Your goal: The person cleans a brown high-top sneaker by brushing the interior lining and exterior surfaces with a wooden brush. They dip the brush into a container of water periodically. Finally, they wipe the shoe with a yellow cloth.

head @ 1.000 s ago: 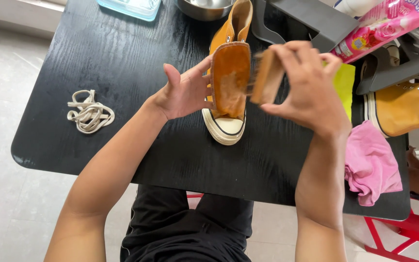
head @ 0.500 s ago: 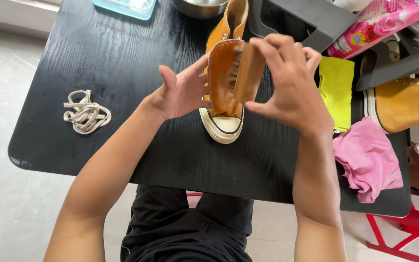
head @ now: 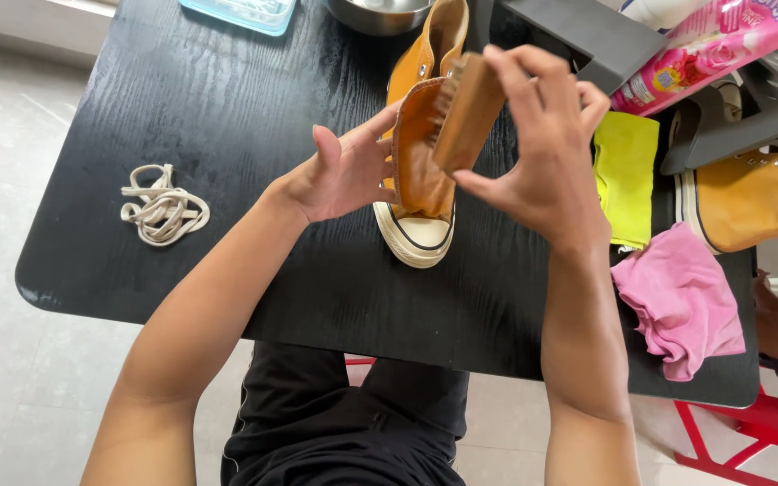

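An orange high-top sneaker (head: 418, 180) with a cream rubber toe stands unlaced on the black table (head: 227, 108), toe toward me. My left hand (head: 344, 171) holds its left side and pulls the tongue out. A wooden brush (head: 465, 112) is gripped in my right hand (head: 542, 153), bristles against the tongue near its top.
Loose cream laces (head: 164, 207) lie at the table's left. The matching orange sneaker (head: 749, 198), a yellow cloth (head: 625, 175) and a pink cloth (head: 682, 301) are on the right. A pink pouch (head: 713, 45), a metal bowl (head: 378, 13) and a blue tray (head: 243, 11) sit at the back.
The brush has moved up along the tongue, away from me, with my right hand. My left hand keeps its hold on the shoe.
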